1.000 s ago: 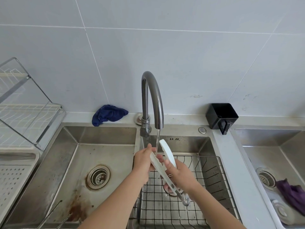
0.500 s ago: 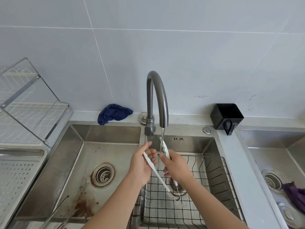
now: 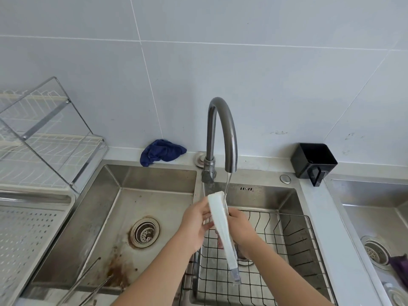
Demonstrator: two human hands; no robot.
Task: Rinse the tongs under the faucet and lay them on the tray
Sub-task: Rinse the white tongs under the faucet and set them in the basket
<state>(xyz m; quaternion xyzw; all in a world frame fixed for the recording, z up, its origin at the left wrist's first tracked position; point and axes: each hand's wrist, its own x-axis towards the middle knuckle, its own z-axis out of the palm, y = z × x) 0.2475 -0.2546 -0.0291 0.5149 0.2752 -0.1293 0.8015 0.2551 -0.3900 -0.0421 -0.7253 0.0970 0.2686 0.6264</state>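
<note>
White tongs with clear tips are held over the right basin, their closed end up under the thin stream running from the grey faucet. My left hand grips the upper part of the tongs from the left. My right hand holds them from the right, fingers curled behind the arm. The tips point down over the wire basket. A perforated steel tray lies at the far left beside the left basin.
A dish rack stands behind the tray. A blue cloth lies on the ledge, a black holder at right. Metal utensils lie in the left basin near its drain. A second sink with a purple cloth is far right.
The tongs have turned so their broad white face shows and their top sits under the stream. Both hands shifted slightly while keeping hold.
</note>
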